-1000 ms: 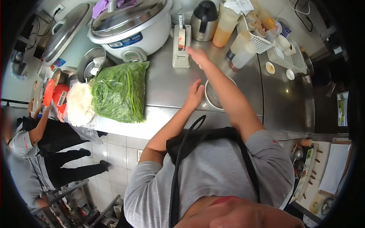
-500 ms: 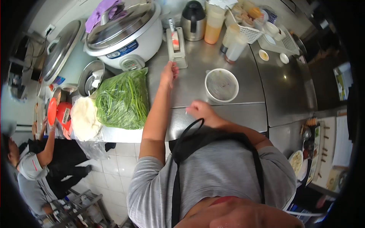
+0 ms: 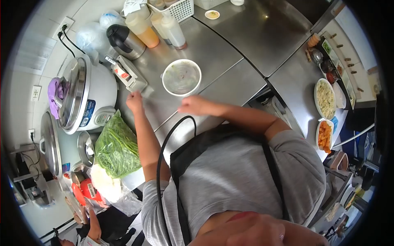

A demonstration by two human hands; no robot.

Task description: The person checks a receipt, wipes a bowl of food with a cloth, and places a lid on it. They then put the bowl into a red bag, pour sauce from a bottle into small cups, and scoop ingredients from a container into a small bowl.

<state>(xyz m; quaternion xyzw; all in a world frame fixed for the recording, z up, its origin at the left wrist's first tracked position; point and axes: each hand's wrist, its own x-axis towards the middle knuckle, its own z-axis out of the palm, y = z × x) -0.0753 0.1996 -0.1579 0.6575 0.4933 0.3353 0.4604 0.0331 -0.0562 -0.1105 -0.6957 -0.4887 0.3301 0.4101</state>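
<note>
Left hand [image 3: 134,101]: fingers curled, at the near end of the tape dispenser [image 3: 130,77]; contact and grip cannot be told. Right hand [image 3: 195,105]: loosely curled, contents unclear, just beside the white bowl [image 3: 182,77]. Bare desk [image 3: 223,47] runs right to a dark seam. 1 greens bag [image 3: 117,149] flanks the left forearm.

A pale tape dispenser [image 3: 130,75] sits near a round, white, clear-lidded bowl [image 3: 182,78], which stands upright.
</note>
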